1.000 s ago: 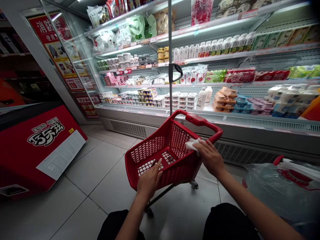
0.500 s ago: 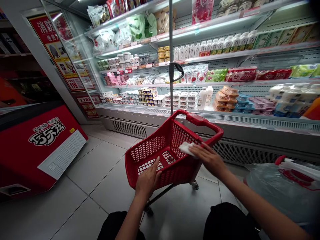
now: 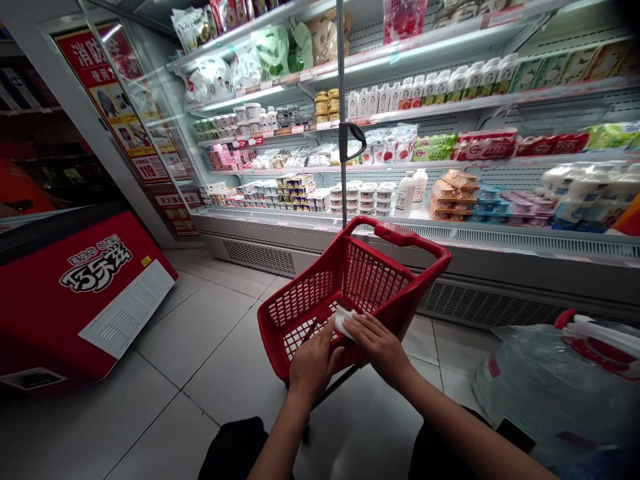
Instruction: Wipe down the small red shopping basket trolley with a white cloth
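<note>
"From the head camera, where's the cart?"

"Down on the tiled floor (image 3: 165, 333), just in front of the person's knees: a red shopping cart (image 3: 380, 273), standing on its own frame, with the chilled shelves (image 3: 250, 228) behind it."

"And the hands?"

"Left hand (image 3: 313, 360) first. It lies over the near rim, fingers stretched out and the thumb spread away from them. I see nothing held in it, though its palm side is hidden. Right hand (image 3: 377, 343) has a white cloth (image 3: 344, 322) under its fingertips, fingers nearly straight and close together, pressing it to that same rim. The thumb is out of sight, so I can't tell how firm the hold is."

"Are the two hands touching?"

"Too close to call. The cloth sits right beside the left fingertips."

"How far along would you say it is?"

"My reading is that a wipe of the near rim is in hand, somewhere midway. Which stretches are done I can't tell; the red plastic looks much the same all over. The handle (image 3: 400, 235) and the far wall have no cloth on them now, so whether they are finished or left over doesn't show"
</note>
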